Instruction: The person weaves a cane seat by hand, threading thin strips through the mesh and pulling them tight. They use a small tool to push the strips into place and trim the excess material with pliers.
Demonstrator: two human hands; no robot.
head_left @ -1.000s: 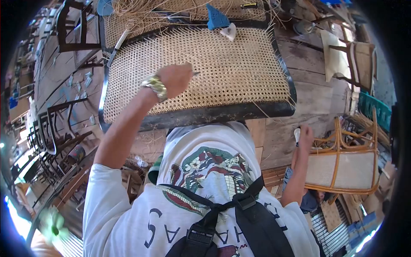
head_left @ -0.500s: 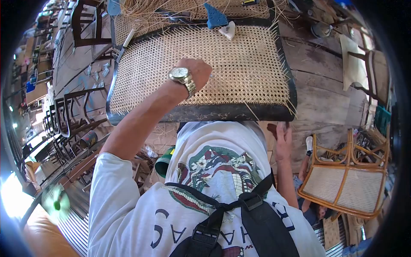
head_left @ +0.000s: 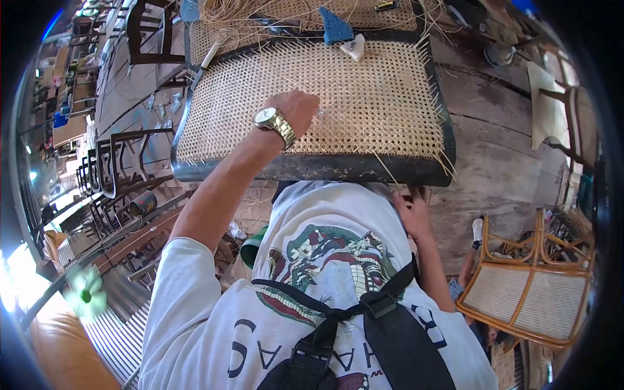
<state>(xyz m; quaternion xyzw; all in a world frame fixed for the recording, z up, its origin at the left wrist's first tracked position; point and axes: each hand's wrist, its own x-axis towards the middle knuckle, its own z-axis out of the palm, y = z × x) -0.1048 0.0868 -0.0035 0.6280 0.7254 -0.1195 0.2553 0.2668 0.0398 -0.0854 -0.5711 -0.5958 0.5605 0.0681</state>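
My left hand (head_left: 296, 110), with a metal watch on its wrist, is closed and rests over the woven cane panel (head_left: 364, 91). A small pale glint shows at its fingertips, too small to make out. The panel lies in a dark frame (head_left: 312, 168), with loose cane ends sticking out along its edges. Below the frame's near edge, to the right of my body, is my right hand (head_left: 414, 213). Its thumb and fingers are bent but apart, beside something dark under the edge. The fingertips are partly hidden.
Beyond the panel's middle lie a blue piece (head_left: 336, 27), a white lump (head_left: 354, 48) and loose cane strands (head_left: 234, 14). A pale-handled tool (head_left: 211, 53) lies at the upper left. A rattan seat (head_left: 526, 292) stands at the right, near another person's arm or leg (head_left: 468, 265).
My right hand has drawn back slightly from under the frame's edge, its fingers more bent and spread. My left hand stays closed over the cane. The whole view has shifted slightly.
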